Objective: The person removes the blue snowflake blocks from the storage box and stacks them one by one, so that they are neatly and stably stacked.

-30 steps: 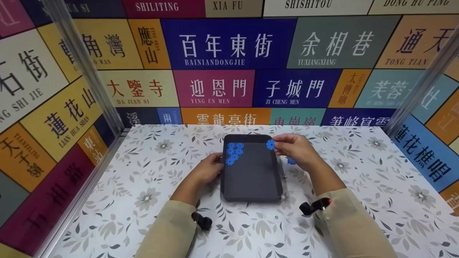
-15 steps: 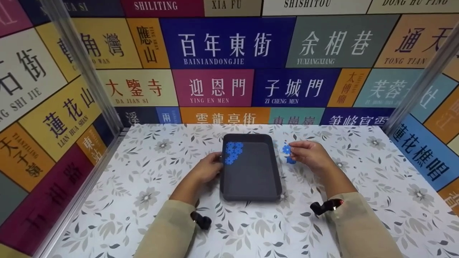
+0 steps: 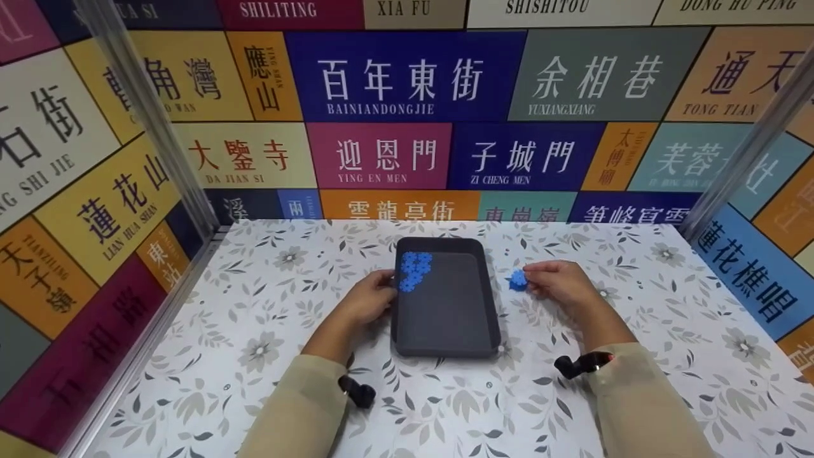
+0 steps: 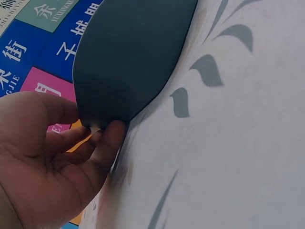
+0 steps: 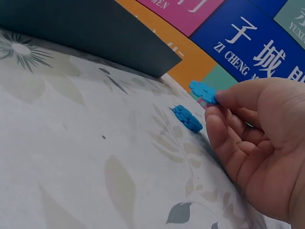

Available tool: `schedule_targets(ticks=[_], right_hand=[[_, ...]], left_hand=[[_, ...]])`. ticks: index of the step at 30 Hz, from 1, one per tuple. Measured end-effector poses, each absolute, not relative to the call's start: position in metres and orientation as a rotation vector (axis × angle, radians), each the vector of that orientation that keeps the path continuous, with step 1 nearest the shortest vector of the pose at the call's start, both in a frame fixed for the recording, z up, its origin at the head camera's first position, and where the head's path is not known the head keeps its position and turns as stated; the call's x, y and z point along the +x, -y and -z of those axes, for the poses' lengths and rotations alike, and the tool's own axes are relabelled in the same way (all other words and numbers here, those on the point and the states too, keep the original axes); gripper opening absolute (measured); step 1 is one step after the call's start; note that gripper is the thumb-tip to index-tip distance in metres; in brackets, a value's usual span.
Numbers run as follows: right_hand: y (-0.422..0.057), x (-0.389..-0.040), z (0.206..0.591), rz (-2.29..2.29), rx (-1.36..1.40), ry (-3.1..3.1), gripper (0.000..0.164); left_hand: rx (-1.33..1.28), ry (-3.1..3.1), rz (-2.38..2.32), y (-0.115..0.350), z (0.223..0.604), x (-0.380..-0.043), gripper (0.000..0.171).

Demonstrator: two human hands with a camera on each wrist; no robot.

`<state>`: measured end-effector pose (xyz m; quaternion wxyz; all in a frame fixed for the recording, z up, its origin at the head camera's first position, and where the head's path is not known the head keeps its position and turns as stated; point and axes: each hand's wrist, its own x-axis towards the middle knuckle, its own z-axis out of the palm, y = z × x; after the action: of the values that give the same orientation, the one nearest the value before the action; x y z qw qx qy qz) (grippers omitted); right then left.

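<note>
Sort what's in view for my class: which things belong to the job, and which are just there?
Likely job things:
dark grey rectangular tray, touched by the left hand
blue flower-shaped pieces inside
blue flower-shaped piece pinched by the right hand
blue cluster lying nearby

Just there:
white floral tabletop
multicoloured lettered wall
black wrist cameras

A large dark-blue panel [image 3: 405, 76] read "百年東街 BAINIANDONGJIE", the grey-green panel [image 3: 607, 76] beside it "余相巷 YUXIANGXIANG". Below, a magenta panel [image 3: 379, 156] bore "迎恩門 YING EN MEN", a smaller blue panel [image 3: 526, 156] "ZI CHENG MEN", and a cream panel [image 3: 245, 156] "DA JIAN SI". A maroon panel [image 3: 289, 13] showed "SHILITING".
</note>
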<state>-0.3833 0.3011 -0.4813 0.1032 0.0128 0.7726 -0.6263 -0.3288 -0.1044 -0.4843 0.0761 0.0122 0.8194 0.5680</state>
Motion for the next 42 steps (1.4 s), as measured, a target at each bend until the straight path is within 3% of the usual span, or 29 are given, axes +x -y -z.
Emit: schedule_targets(ticks=[6, 42], right_hand=[[-0.305, -0.390, 0.496, 1.804, 0.063, -2.355, 0.044], [-0.303, -0.394, 0.501, 1.785, 0.147, -2.381, 0.044]], left_hand=[[0.000, -2.396, -1.746, 0.107, 0.489, -0.331, 0.056], [-0.008, -2.389, -1.777, 0.107, 0.490, -0.332, 0.055]])
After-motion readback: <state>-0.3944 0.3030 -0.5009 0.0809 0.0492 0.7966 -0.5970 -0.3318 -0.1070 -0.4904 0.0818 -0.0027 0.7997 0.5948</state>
